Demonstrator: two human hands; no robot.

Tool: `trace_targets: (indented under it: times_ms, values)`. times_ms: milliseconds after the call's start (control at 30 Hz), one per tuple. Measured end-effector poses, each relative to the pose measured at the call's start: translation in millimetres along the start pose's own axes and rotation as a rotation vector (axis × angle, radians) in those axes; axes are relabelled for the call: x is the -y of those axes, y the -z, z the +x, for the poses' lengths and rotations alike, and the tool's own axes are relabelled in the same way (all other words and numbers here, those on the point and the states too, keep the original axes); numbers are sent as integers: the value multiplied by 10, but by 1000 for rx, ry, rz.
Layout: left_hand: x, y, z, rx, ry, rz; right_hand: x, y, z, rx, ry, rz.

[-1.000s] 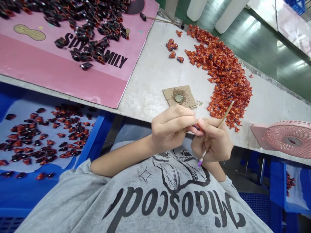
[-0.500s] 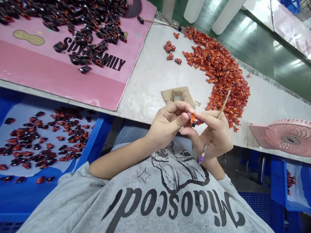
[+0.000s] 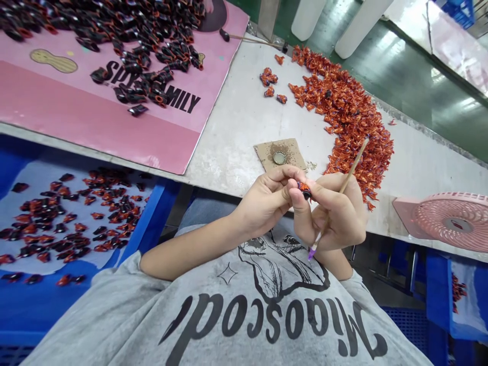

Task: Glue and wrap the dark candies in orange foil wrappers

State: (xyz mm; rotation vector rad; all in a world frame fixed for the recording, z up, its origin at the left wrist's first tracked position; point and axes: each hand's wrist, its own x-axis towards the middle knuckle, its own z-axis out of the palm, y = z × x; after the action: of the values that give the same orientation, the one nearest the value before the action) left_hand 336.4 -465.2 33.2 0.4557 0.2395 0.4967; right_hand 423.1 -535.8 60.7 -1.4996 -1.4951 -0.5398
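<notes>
A small orange-and-black painted figure piece (image 3: 304, 191) is pinched in my left hand (image 3: 267, 198), black side toward me. My right hand (image 3: 337, 211) grips the same piece with thumb and index fingertips, which hide much of it. Slanting through the right hand is a thin paintbrush (image 3: 355, 163); its purple-stained bristles point down toward my shirt, away from the piece. Just beyond my hands lies a cardboard square (image 3: 263, 151) with dark stains, and a round bottle cap (image 3: 279, 158) sits on it.
A large heap of orange pieces (image 3: 354, 112) covers the table's right side. Dark pieces (image 3: 152, 51) lie on a pink mat (image 3: 152, 137) at left. A blue tray (image 3: 152, 213) holds orange-and-black pieces below the table edge. A pink fan (image 3: 453, 218) stands at right.
The small piece has turned so more of its black side shows. My right thumb has come up onto it, and both hands have shifted slightly. The bottle cap shows more fully.
</notes>
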Motion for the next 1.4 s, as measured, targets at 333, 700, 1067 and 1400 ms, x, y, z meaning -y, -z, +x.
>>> trace_targets:
  times_ms: [333, 700, 1067, 1400]
  values:
    - [-16, 26, 60, 44, 14, 21, -26, 11, 39, 59, -104, 37]
    - [-70, -45, 63, 32, 96, -176, -147, 29, -50, 60, -160, 150]
    - [-556, 399, 537, -135, -308, 836, -699, 133, -524, 38, -419, 144]
    - [-1119, 834, 1573, -297, -452, 1899, -776, 130, -590, 51, -372, -38]
